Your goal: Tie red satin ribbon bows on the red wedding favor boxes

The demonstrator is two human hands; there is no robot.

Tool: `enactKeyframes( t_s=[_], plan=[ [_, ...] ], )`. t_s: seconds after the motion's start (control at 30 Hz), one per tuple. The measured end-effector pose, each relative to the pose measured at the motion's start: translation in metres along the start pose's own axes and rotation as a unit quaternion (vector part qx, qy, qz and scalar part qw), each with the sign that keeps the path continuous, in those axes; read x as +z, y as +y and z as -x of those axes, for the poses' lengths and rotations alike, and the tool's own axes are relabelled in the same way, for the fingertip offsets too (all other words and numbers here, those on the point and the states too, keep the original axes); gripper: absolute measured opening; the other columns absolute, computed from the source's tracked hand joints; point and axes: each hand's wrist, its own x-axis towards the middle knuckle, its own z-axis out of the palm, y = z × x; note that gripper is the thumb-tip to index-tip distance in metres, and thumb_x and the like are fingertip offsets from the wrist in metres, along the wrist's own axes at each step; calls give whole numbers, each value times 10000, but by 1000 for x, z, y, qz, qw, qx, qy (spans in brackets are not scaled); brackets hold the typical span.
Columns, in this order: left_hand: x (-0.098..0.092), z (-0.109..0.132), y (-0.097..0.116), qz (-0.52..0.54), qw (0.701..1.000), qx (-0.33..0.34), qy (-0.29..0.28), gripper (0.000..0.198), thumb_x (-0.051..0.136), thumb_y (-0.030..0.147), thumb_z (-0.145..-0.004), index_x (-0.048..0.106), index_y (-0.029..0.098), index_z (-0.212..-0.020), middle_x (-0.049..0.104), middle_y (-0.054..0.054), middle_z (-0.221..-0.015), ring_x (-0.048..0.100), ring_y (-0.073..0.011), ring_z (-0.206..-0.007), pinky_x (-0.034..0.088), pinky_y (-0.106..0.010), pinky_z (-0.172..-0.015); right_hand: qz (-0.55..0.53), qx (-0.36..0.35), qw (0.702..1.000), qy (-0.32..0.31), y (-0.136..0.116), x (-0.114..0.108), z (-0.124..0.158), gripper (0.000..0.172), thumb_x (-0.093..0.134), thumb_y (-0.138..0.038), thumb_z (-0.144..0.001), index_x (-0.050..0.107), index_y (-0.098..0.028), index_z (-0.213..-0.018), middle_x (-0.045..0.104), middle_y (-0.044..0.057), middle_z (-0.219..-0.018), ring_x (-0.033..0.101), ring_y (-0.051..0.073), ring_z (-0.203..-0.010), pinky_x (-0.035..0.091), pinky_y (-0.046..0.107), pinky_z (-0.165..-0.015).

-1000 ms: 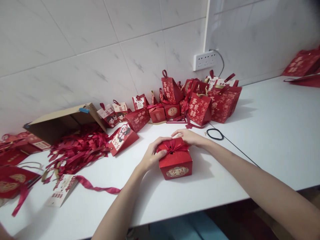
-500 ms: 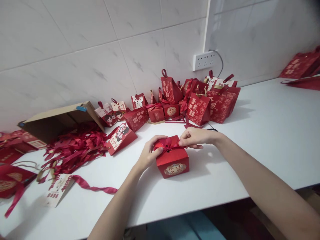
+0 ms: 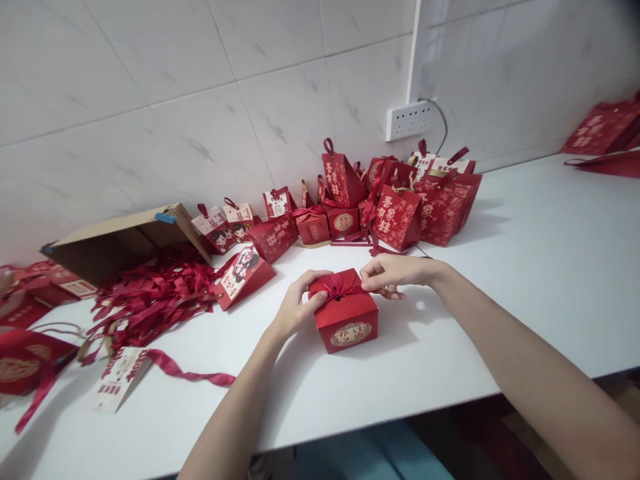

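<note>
Steadying the red box (image 3: 349, 328) on the table (image 3: 540, 253), our left hand (image 3: 300, 301) gripping its left side, our right hand (image 3: 395, 271) pinching the right end of the ribbon bow (image 3: 341, 285), we should tug gently, evenly

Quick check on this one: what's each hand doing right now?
Left hand: holding the red box by its side, thumb on top.
Right hand: closed, pinching the red ribbon atop the box.
</note>
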Motion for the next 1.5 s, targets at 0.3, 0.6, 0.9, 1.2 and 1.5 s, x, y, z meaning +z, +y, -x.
enactKeyframes(
  t_s=[0.3, 0.6, 0.9, 1.2, 1.5],
  plan=[
    [-29, -6, -2, 139, 963, 15, 231, 185, 493, 349, -732, 513, 176, -672, 530, 4, -602, 505, -122, -605, 404, -238, -582, 20, 2, 1000, -3, 1, -2, 1, 370, 641, -475, -719, 492, -155, -610, 482, -43, -535, 477, 63, -452, 380, 176, -375],
    [-32, 6, 16, 126, 939, -285, -147, 572, 449, 629, -740, 525, 130, -472, 552, -63, -366, 500, -130, -300, 328, -208, -316, -1, 6, 1000, -18, 4, -1, 0, 464, 579, -582, -729, 485, -155, -576, 356, -76, -433, 406, 54, -390, 355, 181, -356],
    [-28, 2, 16, 184, 948, -225, -132, 373, 669, 427, -680, 510, 137, -509, 586, -29, -398, 524, -110, -327, 346, -183, -341, 16, -3, 1000, -19, 6, -4, 0, 350, 659, -448, -710, 536, -143, -591, 516, -29, -547, 452, 53, -451, 387, 177, -388],
    [-31, 2, 3, 163, 955, -187, -162, 390, 703, 448, -644, 545, 128, -485, 635, -59, -464, 546, -112, -411, 394, -210, -445, -26, -29, 999, -37, 15, -6, -8, 310, 676, -398, -703, 539, -142, -593, 485, -50, -543, 439, 47, -471, 403, 173, -424],
    [-29, 2, -5, 172, 959, -159, -157, 395, 669, 444, -673, 557, 128, -466, 618, -53, -434, 492, -91, -381, 296, -211, -436, -45, -55, 996, -62, 18, -6, -10, 326, 676, -424, -697, 534, -139, -627, 528, -31, -611, 452, 56, -498, 375, 193, -458]
  ],
)
